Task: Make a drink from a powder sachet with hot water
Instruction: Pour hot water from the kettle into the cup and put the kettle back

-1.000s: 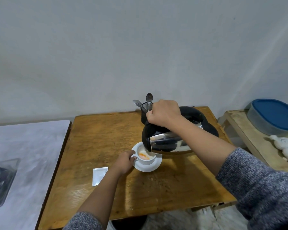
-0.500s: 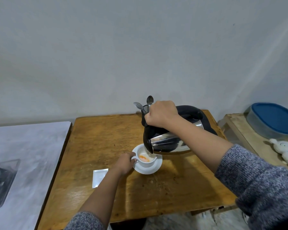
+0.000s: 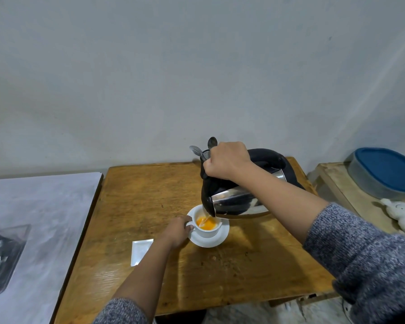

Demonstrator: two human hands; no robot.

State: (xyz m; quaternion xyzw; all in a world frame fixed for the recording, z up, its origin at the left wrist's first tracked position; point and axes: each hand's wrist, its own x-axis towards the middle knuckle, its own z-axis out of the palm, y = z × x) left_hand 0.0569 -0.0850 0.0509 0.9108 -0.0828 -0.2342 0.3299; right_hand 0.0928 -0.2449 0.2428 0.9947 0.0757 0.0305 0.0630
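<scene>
Right hand (image 3: 227, 160) clenched round tilted kettle (image 3: 239, 197) handle, water streaming into white cup (image 3: 207, 226) of orange liquid; left hand (image 3: 177, 231) fingers pinching cup handle; cup on saucer (image 3: 216, 239) mid-table (image 3: 138, 195); sachet (image 3: 140, 251) lying toward left edge

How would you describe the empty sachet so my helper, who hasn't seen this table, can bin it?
On the wooden table, look just left of the white cup and saucer, beside the forearm of the left hand holding the cup's handle. The sachet lies flat there: a small pale silvery rectangle, the only flat packet on the wood.
</scene>
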